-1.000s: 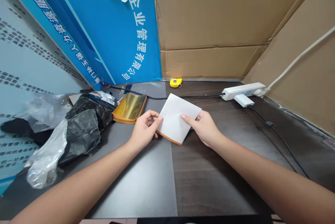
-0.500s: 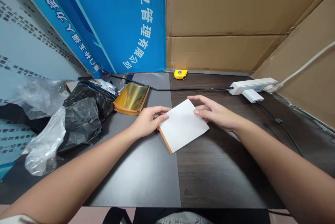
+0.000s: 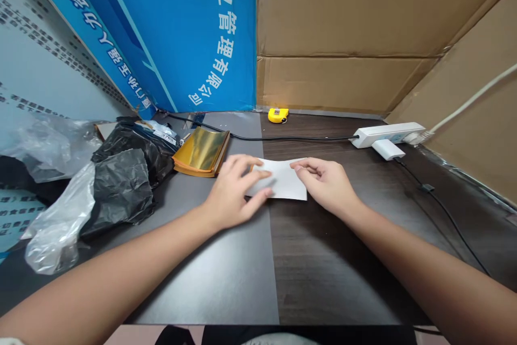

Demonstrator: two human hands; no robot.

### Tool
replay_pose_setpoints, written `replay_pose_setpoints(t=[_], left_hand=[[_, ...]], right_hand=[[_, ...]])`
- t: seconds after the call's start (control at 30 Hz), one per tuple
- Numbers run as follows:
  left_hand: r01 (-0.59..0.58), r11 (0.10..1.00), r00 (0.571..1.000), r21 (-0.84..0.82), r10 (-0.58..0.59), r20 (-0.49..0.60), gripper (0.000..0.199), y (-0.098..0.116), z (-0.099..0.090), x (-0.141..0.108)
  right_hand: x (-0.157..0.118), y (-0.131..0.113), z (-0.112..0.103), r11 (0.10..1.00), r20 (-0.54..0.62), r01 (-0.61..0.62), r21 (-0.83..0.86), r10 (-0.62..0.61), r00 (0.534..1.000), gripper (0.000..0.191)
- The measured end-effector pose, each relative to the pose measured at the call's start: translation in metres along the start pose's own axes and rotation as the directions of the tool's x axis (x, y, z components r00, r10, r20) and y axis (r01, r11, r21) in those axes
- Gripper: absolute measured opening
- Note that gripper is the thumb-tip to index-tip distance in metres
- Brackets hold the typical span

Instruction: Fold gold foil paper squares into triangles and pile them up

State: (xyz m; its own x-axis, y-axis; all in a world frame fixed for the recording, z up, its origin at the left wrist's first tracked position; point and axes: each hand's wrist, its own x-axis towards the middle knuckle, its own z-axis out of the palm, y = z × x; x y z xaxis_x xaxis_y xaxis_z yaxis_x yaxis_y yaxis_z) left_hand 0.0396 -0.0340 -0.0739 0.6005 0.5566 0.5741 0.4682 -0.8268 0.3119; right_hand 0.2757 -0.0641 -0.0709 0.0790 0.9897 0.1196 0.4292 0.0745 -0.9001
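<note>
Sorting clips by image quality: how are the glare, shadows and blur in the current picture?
Head view: whitish glare on the grey tabletop strip and a sheen on the gold-faced stack; head view: soft dark shadow beside the right forearm on the wood-grain tabletop; head view: left hand looks slightly blurred at the fingers.

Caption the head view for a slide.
Left hand, fingers spread, and right hand at a white sheet; gold-topped stack nearby.
</note>
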Motion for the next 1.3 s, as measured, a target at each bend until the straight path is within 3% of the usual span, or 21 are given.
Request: replay_pose_setpoints(t=[0.07, 0.13, 0.23, 0.37, 0.47, 0.5, 0.6, 0.7, 0.83, 1.07, 1.3], left_hand=[[-0.103, 0.994, 0.987, -0.027, 0.106, 0.122, 0.059, 0.008, 0.0, -0.003], [-0.139, 0.99, 0.974, -0.012, 0.139, 0.177, 0.069, 0.012, 0.001, -0.006], [-0.101, 0.995, 0.985, 0.012, 0.099, 0.143, 0.037, 0.009, 0.002, -0.008], [-0.06, 0.978, 0.99, -0.197, 0.084, 0.115, 0.025, 0.003, 0.001, -0.005], [-0.102, 0.945, 0.987, -0.311, 0.136, 0.089, 0.024, 0.0, -0.001, -0.003], [-0.109, 0.943, 0.986, -0.315, 0.144, 0.09, 0.023, -0.001, -0.001, -0.002], [-0.059, 0.965, 0.982, -0.257, 0.103, 0.16, 0.019, -0.005, -0.003, -0.001], [-0.023, 0.974, 0.95, -0.226, 0.091, 0.298, 0.022, -0.008, -0.007, 0.0], [-0.062, 0.972, 0.911, -0.225, 0.147, 0.385, 0.018, -0.007, -0.012, 0.002], [0.012, 0.96, 0.963, -0.28, 0.065, 0.262, 0.028, -0.009, -0.008, 0.003], [0.003, 0.974, 0.98, -0.228, 0.042, 0.193, 0.028, -0.007, -0.006, 0.0]], right_hand=[[-0.007, -0.008, 0.002, 1.0, 0.08, 0.002, 0.014, -0.003, 0.997, 0.034], [-0.014, -0.013, 0.004, 0.998, 0.147, 0.054, -0.017, -0.051, 0.988, 0.037], [-0.017, -0.016, -0.001, 0.984, 0.249, 0.177, -0.036, -0.163, 0.955, 0.039], [-0.004, -0.01, -0.018, 0.978, 0.374, 0.202, 0.046, -0.205, 0.904, 0.045], [0.011, -0.001, -0.03, 0.948, 0.571, 0.315, 0.054, -0.288, 0.769, 0.053], [0.014, 0.003, -0.031, 0.922, 0.577, 0.385, 0.034, -0.333, 0.746, 0.054], [0.02, 0.012, -0.03, 0.857, 0.547, 0.514, 0.032, -0.445, 0.709, 0.023], [0.019, 0.014, -0.026, 0.829, 0.554, 0.559, -0.006, -0.463, 0.692, 0.019], [0.017, 0.009, -0.024, 0.866, 0.575, 0.499, -0.035, -0.392, 0.719, 0.019], [0.016, 0.008, -0.023, 0.965, 0.504, 0.261, -0.019, -0.216, 0.836, 0.037], [0.007, 0.001, -0.005, 0.985, 0.279, -0.005, 0.173, -0.044, 0.959, 0.046]])
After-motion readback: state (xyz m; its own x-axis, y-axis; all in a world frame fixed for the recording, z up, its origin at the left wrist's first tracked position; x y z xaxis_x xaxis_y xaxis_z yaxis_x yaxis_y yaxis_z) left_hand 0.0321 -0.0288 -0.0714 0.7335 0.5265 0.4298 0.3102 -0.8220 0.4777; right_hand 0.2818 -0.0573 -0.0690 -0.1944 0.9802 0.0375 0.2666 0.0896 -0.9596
